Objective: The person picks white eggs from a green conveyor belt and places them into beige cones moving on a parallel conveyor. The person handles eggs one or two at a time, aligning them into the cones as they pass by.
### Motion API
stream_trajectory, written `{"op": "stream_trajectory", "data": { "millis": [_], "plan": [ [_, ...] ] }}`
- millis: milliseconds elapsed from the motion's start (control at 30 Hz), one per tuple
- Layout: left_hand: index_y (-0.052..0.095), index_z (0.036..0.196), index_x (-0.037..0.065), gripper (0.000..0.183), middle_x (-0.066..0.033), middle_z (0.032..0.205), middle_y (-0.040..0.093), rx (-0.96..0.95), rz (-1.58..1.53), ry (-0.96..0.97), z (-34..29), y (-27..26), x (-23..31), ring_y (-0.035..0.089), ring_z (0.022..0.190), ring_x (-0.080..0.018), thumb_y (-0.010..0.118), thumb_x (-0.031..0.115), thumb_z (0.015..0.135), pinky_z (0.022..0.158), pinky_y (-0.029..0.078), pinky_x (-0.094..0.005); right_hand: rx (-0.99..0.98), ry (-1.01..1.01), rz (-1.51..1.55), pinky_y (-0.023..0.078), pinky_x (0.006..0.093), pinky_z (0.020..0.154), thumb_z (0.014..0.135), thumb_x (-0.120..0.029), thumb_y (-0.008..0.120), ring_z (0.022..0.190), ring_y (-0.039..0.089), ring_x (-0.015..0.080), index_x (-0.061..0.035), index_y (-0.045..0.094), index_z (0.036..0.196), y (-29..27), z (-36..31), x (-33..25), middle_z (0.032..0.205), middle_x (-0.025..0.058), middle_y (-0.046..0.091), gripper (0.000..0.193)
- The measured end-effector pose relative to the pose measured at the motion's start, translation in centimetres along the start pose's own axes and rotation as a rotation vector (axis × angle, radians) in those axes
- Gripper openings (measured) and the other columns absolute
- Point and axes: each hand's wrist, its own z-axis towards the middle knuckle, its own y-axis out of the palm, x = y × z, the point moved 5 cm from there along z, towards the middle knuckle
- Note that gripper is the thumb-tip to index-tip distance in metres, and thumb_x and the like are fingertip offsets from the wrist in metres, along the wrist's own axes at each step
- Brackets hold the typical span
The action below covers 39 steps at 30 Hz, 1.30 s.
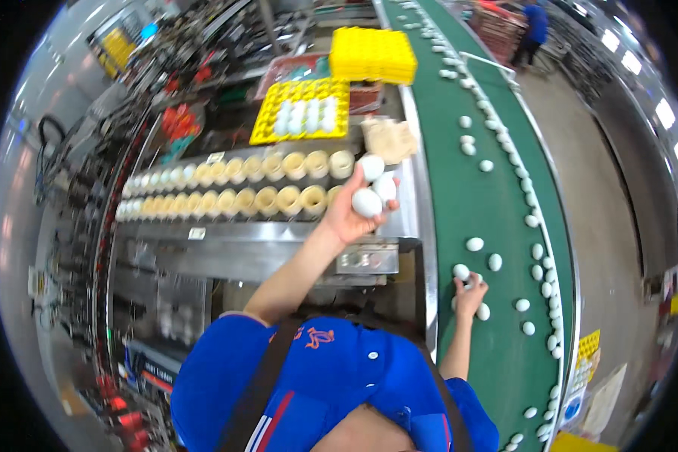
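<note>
My left hand (344, 217), palm up with its fingers curled, holds three white eggs (367, 202) near the right end of two rows of cream-coloured round cups (267, 200). On the green conveyor belt (448, 196) to my right, my right hand (469, 300) reaches down with its fingers closed around white eggs (461, 271). How many eggs it grips is partly hidden by the fingers. Another egg (484, 311) lies against the belt just beside that hand. At the far left end of the cup rows, several cups carry eggs.
Beyond the cups lies a yellow egg tray (301, 111) partly filled with eggs, with a stack of yellow trays (373, 56) farther back. A crumpled tan cloth (389, 139) sits at the metal edge. Many eggs line the belt's right rail (536, 162). Someone in blue (533, 29) stands far right.
</note>
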Motion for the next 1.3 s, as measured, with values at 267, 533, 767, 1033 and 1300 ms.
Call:
{"op": "stream_trajectory", "data": {
  "millis": [267,533,767,1033,1300],
  "plan": [
    [0.054,0.131,0.014,0.046,-0.0071,0.109,0.067,0.492,0.386,0.638,-18.5,-7.6,20.6,0.066,0.092,-0.0289,0.068,0.04,0.097,0.062,0.057,-0.0391,0.063,0.108,0.253,0.052,0.039,0.088,0.085,-0.029,0.083,0.092,0.064,0.0248,0.0035,0.065,0.12,1.6,3.7,7.9,0.107,0.0137,0.071,0.051],
    [0.068,0.124,0.01,0.055,-0.0153,0.12,0.055,1.912,1.44,1.036,-43.9,-9.9,38.8,0.067,0.099,-0.03,0.085,0.034,0.077,0.057,0.062,-0.04,-0.093,0.199,0.622,0.048,0.0302,0.063,0.094,-0.028,0.073,0.078,0.056,0.0146,-0.0041,0.06,0.126,-4.6,7.4,-1.9,0.099,0.0065,0.062,0.042],
    [0.059,0.131,0.014,0.056,-0.0209,0.13,0.055,1.707,1.422,0.553,-46.1,-11.1,43.5,0.067,0.107,-0.034,0.075,0.028,0.079,0.066,0.062,-0.0403,-0.538,-0.022,0.907,0.048,0.0244,0.06,0.097,-0.034,0.065,0.083,0.062,0.0137,-0.0078,0.049,0.139,-0.1,3.7,-34.7,0.106,0.007,0.063,0.052],
    [0.062,0.132,0.015,0.054,-0.0265,0.131,0.057,1.57,2.188,-0.052,-47.0,-9.1,47.7,0.065,0.109,-0.0408,0.065,0.016,0.078,0.09,0.053,-0.0447,-1.356,-0.264,0.815,0.05,0.0261,0.072,0.088,-0.017,0.075,0.087,0.064,0.0125,-0.0076,0.06,0.133,21.8,-9.7,-62.0,0.109,0.0034,0.065,0.048],
    [0.065,0.099,0.002,0.028,-0.0173,0.099,0.064,1.594,2.142,0.695,-49.2,-10.0,53.4,0.063,0.095,-0.0368,0.07,0.027,0.089,0.08,0.05,-0.0487,-0.564,-1.173,0.269,0.057,0.05,0.085,0.075,-0.017,0.085,0.1,0.065,0.0447,-0.0122,0.067,0.113,31.9,-16.7,-75.2,0.122,0.0242,0.052,0.043]
  ]
}}
